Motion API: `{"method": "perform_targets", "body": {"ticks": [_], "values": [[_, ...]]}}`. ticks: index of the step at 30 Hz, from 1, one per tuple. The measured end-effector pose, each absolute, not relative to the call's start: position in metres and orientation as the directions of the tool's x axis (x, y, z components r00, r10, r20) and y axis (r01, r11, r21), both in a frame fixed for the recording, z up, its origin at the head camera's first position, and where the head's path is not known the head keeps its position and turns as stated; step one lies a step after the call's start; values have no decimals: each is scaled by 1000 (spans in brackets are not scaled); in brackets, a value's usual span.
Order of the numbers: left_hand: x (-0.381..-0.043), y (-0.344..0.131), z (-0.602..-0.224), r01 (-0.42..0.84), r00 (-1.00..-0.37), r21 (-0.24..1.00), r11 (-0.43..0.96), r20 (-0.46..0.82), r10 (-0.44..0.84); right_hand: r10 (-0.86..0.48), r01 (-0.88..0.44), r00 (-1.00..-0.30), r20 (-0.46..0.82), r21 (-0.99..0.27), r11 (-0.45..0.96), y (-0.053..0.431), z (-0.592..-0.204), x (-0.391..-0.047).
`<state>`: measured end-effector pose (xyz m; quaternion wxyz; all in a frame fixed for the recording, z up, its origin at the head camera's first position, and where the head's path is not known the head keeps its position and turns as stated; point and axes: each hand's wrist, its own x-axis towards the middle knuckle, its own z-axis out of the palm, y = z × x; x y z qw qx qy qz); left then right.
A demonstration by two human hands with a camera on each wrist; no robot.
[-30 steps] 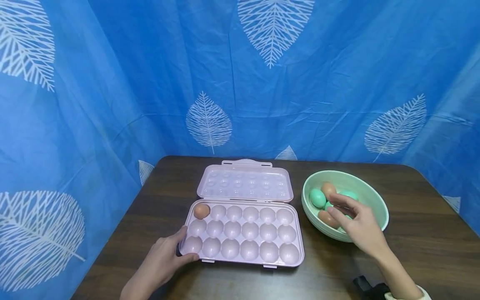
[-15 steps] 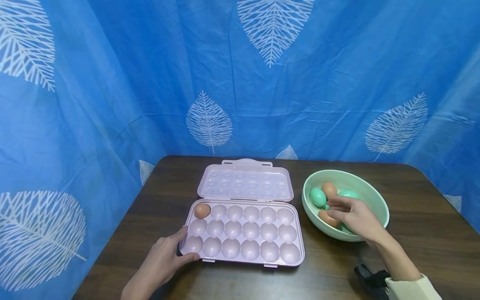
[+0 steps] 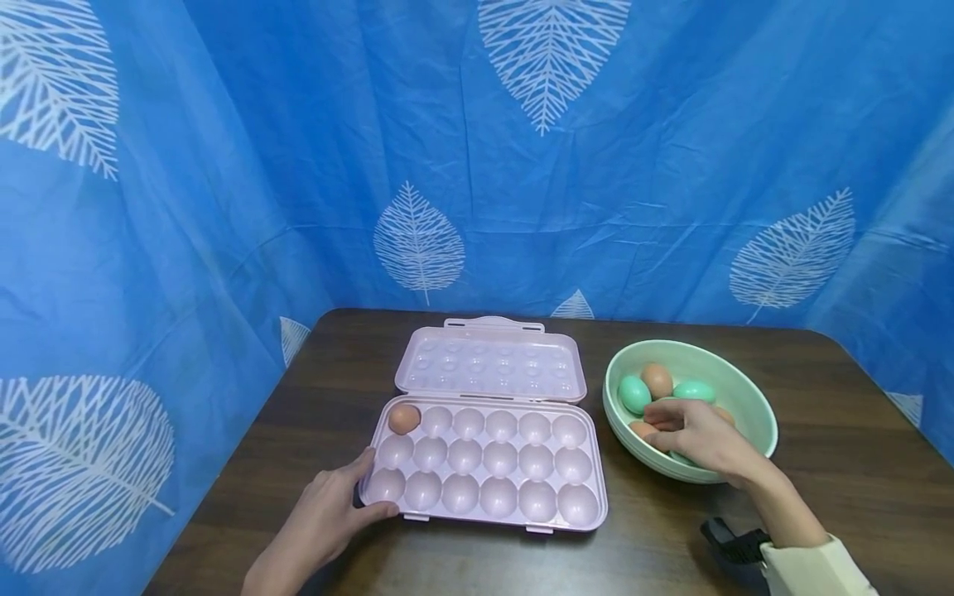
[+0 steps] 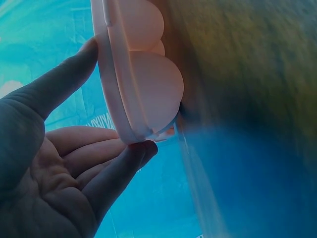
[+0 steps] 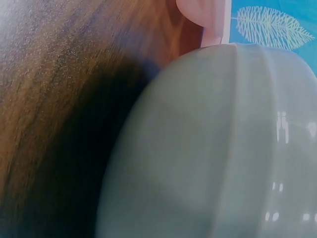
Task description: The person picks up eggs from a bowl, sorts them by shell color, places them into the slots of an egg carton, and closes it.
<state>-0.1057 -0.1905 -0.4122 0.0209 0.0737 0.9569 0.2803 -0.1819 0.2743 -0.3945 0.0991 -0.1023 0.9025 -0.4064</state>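
A pale pink plastic egg box lies on the table with its lid laid back. One brown egg sits in its far left cup. My left hand holds the near left corner, thumb and fingers on opposite sides of the rim. To the right stands a light green bowl of brown and green eggs. Inside it, my right hand has its thumb and fingertips around a brown egg near the left wall; the hand hides part of that egg. Only the bowl's outside shows in the right wrist view.
Other eggs in the bowl are a green egg, a brown egg and a second green egg. A blue leaf-print curtain hangs behind the dark wooden table. A black wrist strap is by the right sleeve.
My right hand has lowered deeper into the bowl, its fingers closing in around a brown egg, which sits slightly further left. The left hand and egg box have stayed put.
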Motion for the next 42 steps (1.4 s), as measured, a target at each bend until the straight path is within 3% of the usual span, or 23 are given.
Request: {"method": "perform_targets", "body": {"ticks": [10, 18, 24, 42], "values": [[-104, -190, -414, 109, -989, 543, 832, -23, 144, -311, -118, -943, -115, -758, 641, 276, -397, -182], [-104, -190, -413, 102, -989, 546, 832, -31, 141, -246, -89, -963, -114, -724, 684, 278, -395, -180], [-104, -189, -414, 76, -990, 549, 832, -61, 130, -244, -60, -964, -106, -805, 590, 279, -394, -179], [-107, -190, -413, 112, -989, 541, 834, -16, 144, -92, -123, -992, 85, -776, 619, 277, -388, -172]]}}
